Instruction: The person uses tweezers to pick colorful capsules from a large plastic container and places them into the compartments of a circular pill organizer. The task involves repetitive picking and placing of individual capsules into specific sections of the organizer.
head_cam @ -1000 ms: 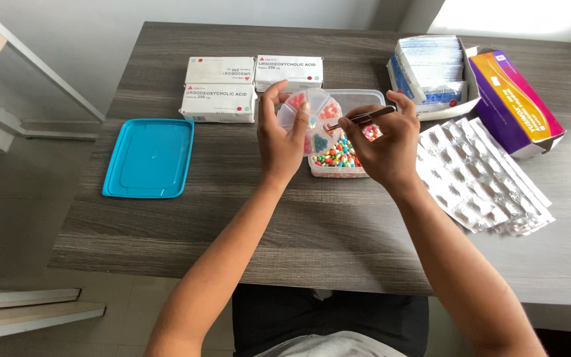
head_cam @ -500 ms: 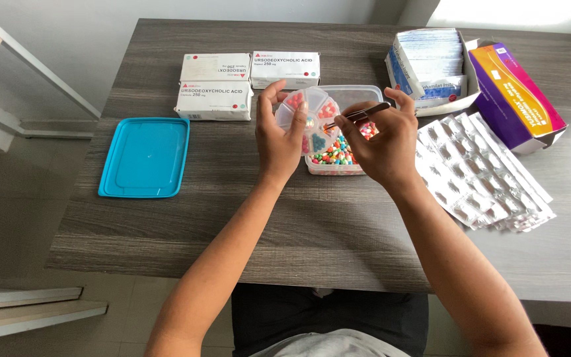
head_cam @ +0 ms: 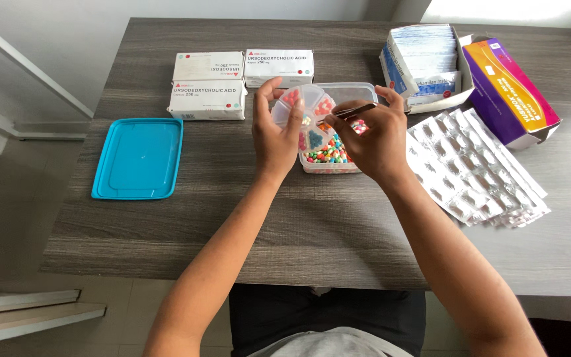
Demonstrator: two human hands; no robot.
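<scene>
Tweezers are sitting a bit further over the organiser than a second ago, tip now at its centre; hands otherwise barely shifting, camera drifting slightly. Table, grey wood grain, is taking up most of the view, pale wall behind, floor and a white ledge showing at left. Blister sheets are lying fanned out at right, next to an open carton and a purple-orange box. Teal lid is lying flat at left, three white boxes behind it. Tub is holding plenty of mixed coloured pills, so I'd judge sorting is well short of done; several organiser sections are already holding pills. Left hand is gripping the round organiser, tilted, above the tub's left edge, fingers clamped on its rim. Right hand is pinching the tweezers shut-ish; can't tell if a pill is in the tip.
</scene>
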